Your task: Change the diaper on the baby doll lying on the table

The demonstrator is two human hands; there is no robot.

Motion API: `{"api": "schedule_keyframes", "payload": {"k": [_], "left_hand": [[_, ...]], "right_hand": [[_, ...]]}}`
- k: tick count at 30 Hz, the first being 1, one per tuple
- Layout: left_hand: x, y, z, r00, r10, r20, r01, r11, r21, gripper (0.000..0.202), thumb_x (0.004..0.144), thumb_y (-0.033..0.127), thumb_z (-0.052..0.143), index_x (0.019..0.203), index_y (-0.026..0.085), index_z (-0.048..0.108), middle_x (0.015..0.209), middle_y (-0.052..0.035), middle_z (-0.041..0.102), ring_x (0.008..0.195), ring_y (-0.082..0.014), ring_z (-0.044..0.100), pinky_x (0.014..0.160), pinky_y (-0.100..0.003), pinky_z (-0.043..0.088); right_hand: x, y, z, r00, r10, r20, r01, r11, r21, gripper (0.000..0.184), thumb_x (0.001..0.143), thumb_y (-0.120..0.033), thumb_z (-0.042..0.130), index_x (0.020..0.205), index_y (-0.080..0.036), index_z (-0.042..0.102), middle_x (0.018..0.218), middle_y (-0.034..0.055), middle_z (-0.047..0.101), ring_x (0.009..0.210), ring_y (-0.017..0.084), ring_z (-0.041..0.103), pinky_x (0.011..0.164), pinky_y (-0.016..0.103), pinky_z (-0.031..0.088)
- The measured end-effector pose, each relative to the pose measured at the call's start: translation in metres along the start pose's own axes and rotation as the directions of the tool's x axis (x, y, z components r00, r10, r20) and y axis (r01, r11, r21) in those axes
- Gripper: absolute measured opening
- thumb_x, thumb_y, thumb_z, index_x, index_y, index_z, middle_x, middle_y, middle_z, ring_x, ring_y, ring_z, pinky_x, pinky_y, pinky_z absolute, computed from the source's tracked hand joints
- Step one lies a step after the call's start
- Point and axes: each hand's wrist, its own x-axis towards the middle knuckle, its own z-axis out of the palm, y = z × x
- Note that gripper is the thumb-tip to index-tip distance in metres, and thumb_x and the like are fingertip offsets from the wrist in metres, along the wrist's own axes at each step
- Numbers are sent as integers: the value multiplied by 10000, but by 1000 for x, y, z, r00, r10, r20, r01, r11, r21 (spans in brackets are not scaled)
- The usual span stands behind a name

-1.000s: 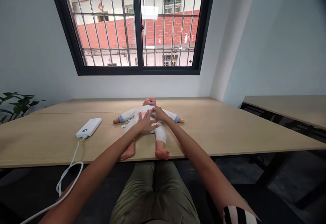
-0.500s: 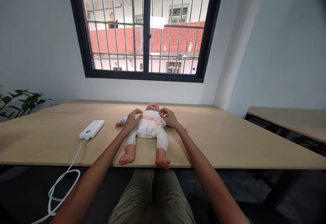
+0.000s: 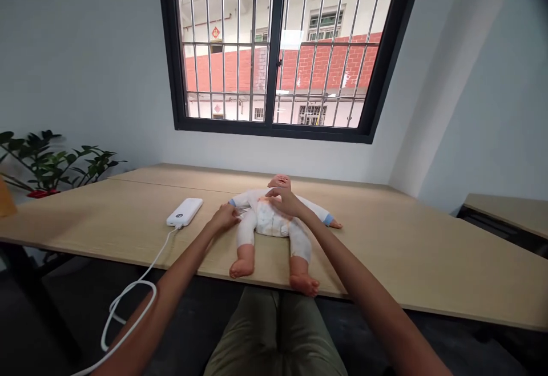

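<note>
One loosely open left hand (image 3: 225, 217) lay against the side of a baby doll (image 3: 269, 222), the right hand (image 3: 286, 202) half-curled on its chest with no clear grip, the doll on its back on a pale wooden surface (image 3: 385, 250), a white power bank (image 3: 182, 211) near the left hand, its white cable (image 3: 159, 254) running over the edge

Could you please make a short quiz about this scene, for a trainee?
1. True or false: the white power bank lies to the right of the baby doll in this view.
2. Which is nearer the doll's head: A, the left hand, or B, the right hand?
3. Fill in the missing word: the sleeve cuffs of the doll are ____.

Key: 1 false; 2 B; 3 blue.
</note>
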Motion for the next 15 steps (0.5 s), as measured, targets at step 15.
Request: {"api": "schedule_keyframes", "payload": {"k": [15], "left_hand": [[-1,39,-10,993,32,113,15,917,-399,506,503,559,801,656,135,570,612,14,546,566,-81,471,566,-227,401]], "right_hand": [[24,-27,35,908,174,382,-34,937,-347,394,783,-568,671,1073,-305,709,1390,57,499,1304,383,370,1059,619,271]]}}
